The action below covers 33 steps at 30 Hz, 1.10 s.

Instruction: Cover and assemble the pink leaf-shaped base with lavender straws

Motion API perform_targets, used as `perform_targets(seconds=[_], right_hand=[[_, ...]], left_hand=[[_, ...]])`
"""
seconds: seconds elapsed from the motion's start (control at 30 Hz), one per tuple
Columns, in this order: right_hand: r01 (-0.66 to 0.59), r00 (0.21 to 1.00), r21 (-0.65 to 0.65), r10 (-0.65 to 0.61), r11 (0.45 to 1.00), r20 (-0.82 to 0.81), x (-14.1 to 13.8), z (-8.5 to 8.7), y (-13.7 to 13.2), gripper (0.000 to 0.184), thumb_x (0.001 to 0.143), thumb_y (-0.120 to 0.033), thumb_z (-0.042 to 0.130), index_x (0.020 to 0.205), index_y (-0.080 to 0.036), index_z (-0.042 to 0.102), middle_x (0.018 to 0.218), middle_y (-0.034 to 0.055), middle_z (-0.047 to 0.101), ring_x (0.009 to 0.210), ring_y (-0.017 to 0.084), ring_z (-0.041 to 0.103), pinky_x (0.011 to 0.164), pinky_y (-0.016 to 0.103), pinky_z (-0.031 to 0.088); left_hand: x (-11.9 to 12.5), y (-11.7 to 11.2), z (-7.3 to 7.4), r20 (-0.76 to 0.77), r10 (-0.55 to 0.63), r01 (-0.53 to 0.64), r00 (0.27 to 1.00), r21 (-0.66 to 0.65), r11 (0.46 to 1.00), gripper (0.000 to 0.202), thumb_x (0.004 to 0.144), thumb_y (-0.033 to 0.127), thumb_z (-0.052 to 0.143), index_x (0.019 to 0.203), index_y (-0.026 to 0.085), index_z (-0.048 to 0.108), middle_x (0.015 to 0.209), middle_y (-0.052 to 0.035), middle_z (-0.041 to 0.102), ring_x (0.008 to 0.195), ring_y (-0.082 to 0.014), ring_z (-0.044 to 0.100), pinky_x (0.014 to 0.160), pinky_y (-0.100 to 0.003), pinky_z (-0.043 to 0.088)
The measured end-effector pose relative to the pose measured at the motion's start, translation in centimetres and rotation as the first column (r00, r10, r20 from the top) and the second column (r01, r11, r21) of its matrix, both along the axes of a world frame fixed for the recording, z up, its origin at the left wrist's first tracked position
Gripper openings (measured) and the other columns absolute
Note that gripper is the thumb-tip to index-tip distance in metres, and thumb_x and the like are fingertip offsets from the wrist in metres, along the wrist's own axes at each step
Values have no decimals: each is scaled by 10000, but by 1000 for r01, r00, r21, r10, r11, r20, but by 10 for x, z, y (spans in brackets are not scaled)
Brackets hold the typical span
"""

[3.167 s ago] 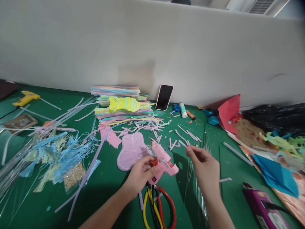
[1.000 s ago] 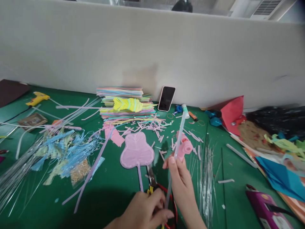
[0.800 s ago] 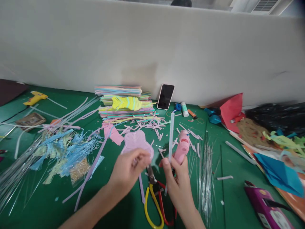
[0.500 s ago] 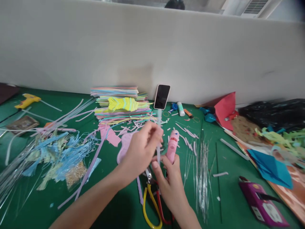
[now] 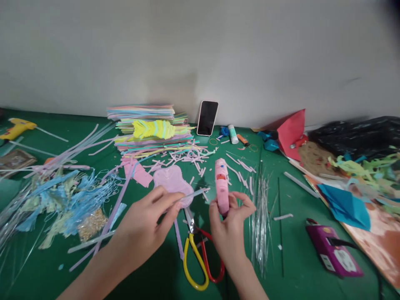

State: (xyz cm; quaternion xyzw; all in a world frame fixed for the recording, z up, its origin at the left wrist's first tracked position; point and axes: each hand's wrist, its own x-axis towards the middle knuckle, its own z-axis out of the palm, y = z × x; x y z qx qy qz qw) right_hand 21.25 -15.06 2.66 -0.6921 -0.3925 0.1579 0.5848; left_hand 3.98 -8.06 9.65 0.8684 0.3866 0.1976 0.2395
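Note:
My left hand (image 5: 153,214) is closed on a long translucent glue stick (image 5: 200,192), pinching it between thumb and fingers. One end points right, and a similar length shows past the left side of my forearm. My right hand (image 5: 231,218) grips the lower part of a pink tube-shaped thing (image 5: 222,189) with red and blue marks near its top; I cannot tell its exact kind. Below my hands lie scissors (image 5: 195,250) with one yellow and one red handle, blades partly open. A lilac flat, wavy-edged piece (image 5: 171,181) lies behind my left fingers.
Behind are bundles of coloured pipe cleaners (image 5: 140,112), a phone (image 5: 207,118) leaning on the wall and a white glue tube (image 5: 233,134). Wires (image 5: 261,225) and a purple box (image 5: 334,250) lie right. Blue fringed material (image 5: 87,196) and a yellow glue gun (image 5: 17,128) are left.
My left hand has moved down and left with the glue stick, which has swung from upright to nearly level. The right fingers have left the stick but still hold the pink thing.

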Motion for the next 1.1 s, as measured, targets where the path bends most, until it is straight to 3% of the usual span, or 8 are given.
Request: perform_targets(seconds=[0.1, 0.23, 0.37, 0.47, 0.63, 0.77, 0.97, 1.1], right_hand=[[-116, 953, -148, 67, 982, -296, 10, 10, -1, 514, 791, -392, 657, 1214, -214, 425, 897, 28, 635, 731, 166, 600, 677, 304, 481], [-290, 922, -273, 192, 917, -336, 28, 14, 2, 401, 756, -500, 665, 963, -158, 649, 716, 13, 636, 631, 154, 551, 608, 280, 460], [-380, 891, -361, 233, 851, -390, 33, 16, 15, 489, 698, -563, 675, 941, -139, 658, 653, 20, 631, 531, 155, 542, 507, 283, 438], [-417, 898, -429, 291, 801, -330, 31, 23, 28, 463, 700, -578, 643, 882, -152, 659, 661, 32, 655, 450, 148, 533, 458, 285, 419], [-475, 877, -561, 418, 678, -238, 28, 38, 46, 408, 716, -550, 625, 502, -218, 520, 381, -28, 492, 341, 129, 450, 399, 259, 340], [-444, 862, -679, 486, 584, -145, 24, 36, 55, 476, 718, -559, 615, 416, -225, 463, 316, -26, 439, 329, 126, 416, 411, 267, 327], [-412, 811, -641, 582, 647, 66, 14, 15, 64, 388, 796, -547, 554, 701, -196, 692, 604, 25, 650, 527, 166, 536, 517, 276, 373], [-373, 819, -671, 567, 641, 87, 10, 10, 64, 447, 818, -567, 525, 668, -179, 689, 574, 32, 634, 519, 170, 537, 503, 273, 374]], left_hand=[[-18, 9, -10, -153, 190, -202, 970, -65, 977, 310, 921, 463, 447, 1035, 260, 653, 793, -16, 635, 640, -175, 599, 590, -258, 444], [-40, 48, -36, -357, 373, -416, 856, -49, 908, 362, 889, 506, 427, 898, 196, 612, 764, -40, 640, 710, -218, 619, 613, -271, 421], [-39, 90, -57, -345, 273, -352, 898, -190, 917, 393, 841, 520, 486, 1015, 186, 599, 1031, -92, 684, 936, -268, 633, 726, -290, 428], [-26, 108, -62, -338, 198, -305, 920, -303, 903, 364, 785, 487, 561, 990, 188, 598, 932, -72, 686, 863, -260, 646, 672, -284, 418], [-18, 95, -66, -317, 149, -271, 937, -388, 881, 262, 694, 306, 663, 903, 203, 544, 744, -10, 646, 716, -214, 635, 580, -255, 374], [-24, 72, -72, -233, 121, -217, 965, -446, 868, 251, 734, 309, 657, 903, 221, 494, 725, 15, 622, 684, -195, 620, 584, -254, 366], [-31, 65, -80, -135, 197, -238, 971, -508, 827, 311, 746, 328, 675, 995, 230, 517, 668, 40, 587, 626, -183, 589, 576, -254, 360], [-33, 69, -83, -114, 220, -246, 969, -559, 792, 287, 758, 320, 664, 1007, 225, 556, 661, 45, 592, 586, -161, 572, 574, -254, 370]])
